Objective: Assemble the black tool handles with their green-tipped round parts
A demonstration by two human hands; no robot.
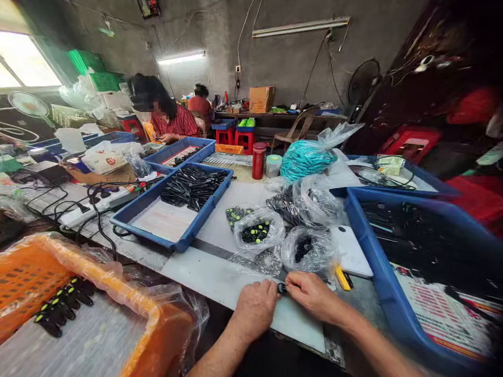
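Note:
Over the near edge of the table, my left hand and my right hand are closed and nearly meet. Between their fingertips is a small black part, gripped from both sides; its exact kind is too small to tell. Just beyond my hands stands an open clear plastic bag with black pieces inside. To its left, another open bag holds black pieces with yellow-green dots. A yellow-handled tool lies right of my right hand, beside a flat white device.
A blue tray of black pieces stands left, a larger blue tray right. An orange basket at near left holds black, yellow-green-tipped pieces. Further back are a teal-filled bag, a red bottle, a power strip and two seated people.

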